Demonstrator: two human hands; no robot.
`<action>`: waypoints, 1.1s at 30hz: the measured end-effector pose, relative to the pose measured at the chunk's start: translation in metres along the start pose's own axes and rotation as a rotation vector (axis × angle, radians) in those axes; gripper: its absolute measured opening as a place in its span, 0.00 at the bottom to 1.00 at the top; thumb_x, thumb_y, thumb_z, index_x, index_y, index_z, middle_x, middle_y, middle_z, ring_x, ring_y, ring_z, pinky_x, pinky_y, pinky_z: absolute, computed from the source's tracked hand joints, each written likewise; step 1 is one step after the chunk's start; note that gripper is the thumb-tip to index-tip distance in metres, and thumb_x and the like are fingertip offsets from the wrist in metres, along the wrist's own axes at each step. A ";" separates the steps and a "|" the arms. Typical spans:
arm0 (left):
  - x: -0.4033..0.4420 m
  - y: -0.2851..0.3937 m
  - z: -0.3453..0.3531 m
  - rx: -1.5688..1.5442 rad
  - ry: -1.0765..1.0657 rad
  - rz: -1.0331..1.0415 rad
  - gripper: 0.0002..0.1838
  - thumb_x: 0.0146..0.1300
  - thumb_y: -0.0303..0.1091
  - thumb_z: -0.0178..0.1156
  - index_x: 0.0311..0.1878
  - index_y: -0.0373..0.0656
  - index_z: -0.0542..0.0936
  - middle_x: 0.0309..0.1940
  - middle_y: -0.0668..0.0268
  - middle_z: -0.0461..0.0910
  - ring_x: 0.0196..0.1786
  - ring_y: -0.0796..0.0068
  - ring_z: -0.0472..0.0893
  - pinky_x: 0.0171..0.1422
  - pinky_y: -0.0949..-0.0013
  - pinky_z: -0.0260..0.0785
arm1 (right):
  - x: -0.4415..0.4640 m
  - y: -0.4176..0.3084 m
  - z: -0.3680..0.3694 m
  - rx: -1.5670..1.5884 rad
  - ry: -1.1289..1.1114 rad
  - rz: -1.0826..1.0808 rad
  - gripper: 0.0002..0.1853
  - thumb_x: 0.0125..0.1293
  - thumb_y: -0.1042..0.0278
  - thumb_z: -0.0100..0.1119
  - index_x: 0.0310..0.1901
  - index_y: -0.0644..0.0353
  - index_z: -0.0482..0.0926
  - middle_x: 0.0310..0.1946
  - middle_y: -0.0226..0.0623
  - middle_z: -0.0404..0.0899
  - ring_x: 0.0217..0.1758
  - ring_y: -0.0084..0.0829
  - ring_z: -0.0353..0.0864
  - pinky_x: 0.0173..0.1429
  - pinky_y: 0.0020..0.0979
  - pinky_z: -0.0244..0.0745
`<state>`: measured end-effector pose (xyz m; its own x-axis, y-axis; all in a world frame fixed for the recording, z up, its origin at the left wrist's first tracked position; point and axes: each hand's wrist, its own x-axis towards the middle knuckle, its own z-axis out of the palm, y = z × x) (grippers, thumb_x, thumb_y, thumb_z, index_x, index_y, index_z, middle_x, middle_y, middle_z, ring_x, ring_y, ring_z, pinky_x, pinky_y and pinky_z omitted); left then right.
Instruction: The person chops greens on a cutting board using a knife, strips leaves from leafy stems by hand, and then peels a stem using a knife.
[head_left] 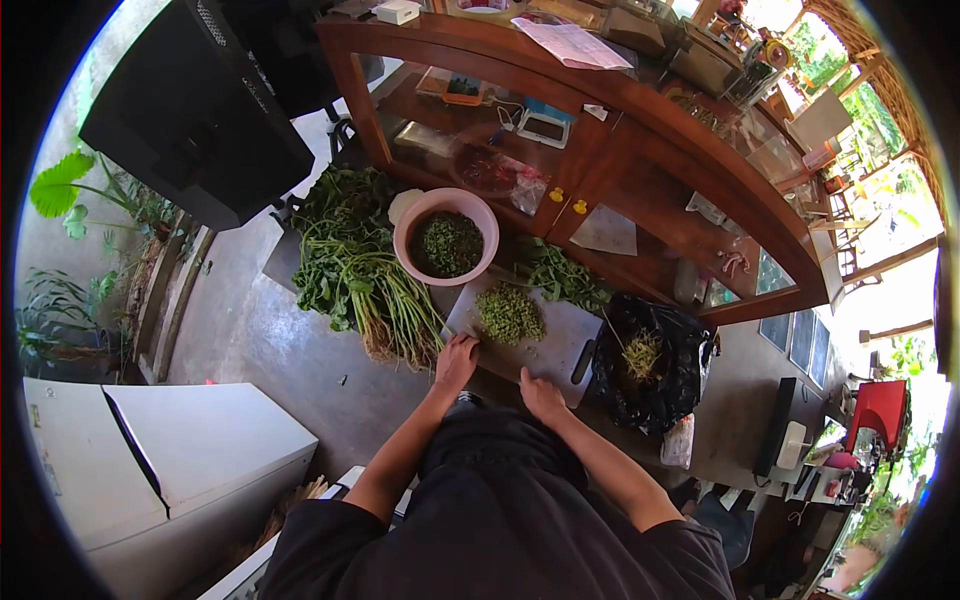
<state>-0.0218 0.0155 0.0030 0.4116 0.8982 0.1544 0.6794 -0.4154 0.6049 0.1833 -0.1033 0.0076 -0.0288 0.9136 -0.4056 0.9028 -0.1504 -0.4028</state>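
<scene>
My left hand (457,361) rests at the near left corner of a pale cutting board (560,328), fingers bent against its edge. At the board's near edge, further right, is my right hand (541,393), its fingers curled round the edge. Chopped green stems (509,313) lie in a pile on the board, and leafy greens (565,276) sit at its far side. Beyond the board's left end stands a pink bowl (407,241) holding chopped leaves. A large bunch of greens with roots (350,260) lies to the left.
A black plastic bag (625,385) with plant scraps (641,355) is right of the board. Behind stands a wooden cabinet (600,150) with glass doors. A white refrigerator (210,440) is at the lower left, and a black speaker-like box (190,120) at the upper left.
</scene>
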 end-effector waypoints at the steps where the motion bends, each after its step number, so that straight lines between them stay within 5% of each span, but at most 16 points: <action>1: 0.000 0.001 0.000 -0.012 0.000 -0.020 0.09 0.56 0.28 0.62 0.42 0.41 0.83 0.40 0.59 0.80 0.48 0.53 0.79 0.54 0.58 0.74 | -0.002 0.003 -0.001 -0.024 0.000 -0.009 0.21 0.73 0.56 0.44 0.61 0.59 0.64 0.37 0.59 0.83 0.40 0.62 0.83 0.45 0.59 0.77; 24: 0.000 0.000 0.002 -0.014 -0.038 -0.050 0.10 0.56 0.28 0.62 0.43 0.43 0.83 0.43 0.61 0.81 0.50 0.55 0.80 0.53 0.58 0.75 | -0.024 0.020 -0.022 -0.124 -0.088 0.022 0.27 0.71 0.58 0.44 0.68 0.61 0.62 0.38 0.57 0.83 0.40 0.58 0.84 0.46 0.57 0.79; 33: 0.001 -0.004 0.002 -0.040 -0.050 -0.048 0.11 0.55 0.29 0.63 0.42 0.43 0.83 0.42 0.60 0.81 0.49 0.55 0.80 0.53 0.57 0.75 | -0.023 0.015 -0.032 -0.112 0.035 -0.008 0.17 0.74 0.56 0.44 0.53 0.61 0.65 0.31 0.56 0.83 0.35 0.58 0.84 0.41 0.57 0.79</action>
<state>-0.0228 0.0178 -0.0003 0.4098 0.9082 0.0855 0.6746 -0.3648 0.6418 0.2109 -0.1141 0.0368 -0.0228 0.9277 -0.3727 0.9448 -0.1018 -0.3113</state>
